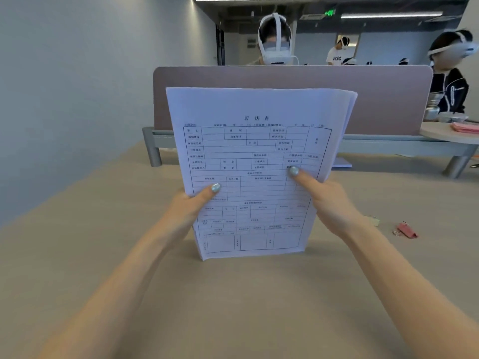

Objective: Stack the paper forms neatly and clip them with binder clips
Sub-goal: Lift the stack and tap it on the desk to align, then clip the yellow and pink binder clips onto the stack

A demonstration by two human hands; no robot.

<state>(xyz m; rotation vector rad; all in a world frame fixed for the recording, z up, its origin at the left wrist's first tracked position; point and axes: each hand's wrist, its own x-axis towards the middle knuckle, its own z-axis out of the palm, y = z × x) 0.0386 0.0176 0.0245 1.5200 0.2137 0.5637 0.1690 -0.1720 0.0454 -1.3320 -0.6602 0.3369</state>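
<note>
A stack of white paper forms (pixel 255 156) with printed tables stands upright, its bottom edge resting on the beige table (pixel 233 307). My left hand (pixel 190 203) grips the stack's left edge, thumb on the front sheet. My right hand (pixel 328 200) grips the right edge, thumb pressed on the front. The sheets fan apart slightly at the top right corner. A pink binder clip (pixel 405 230) lies on the table to the right of my right forearm. A pale clip (pixel 374 221) lies close to my right wrist, partly hidden.
A mauve desk divider (pixel 388 99) on grey legs stands across the back of the table. Another sheet (pixel 342 163) lies flat behind the stack. People wearing headsets sit beyond the divider and at the right, where a round table (pixel 440 137) holds pink items.
</note>
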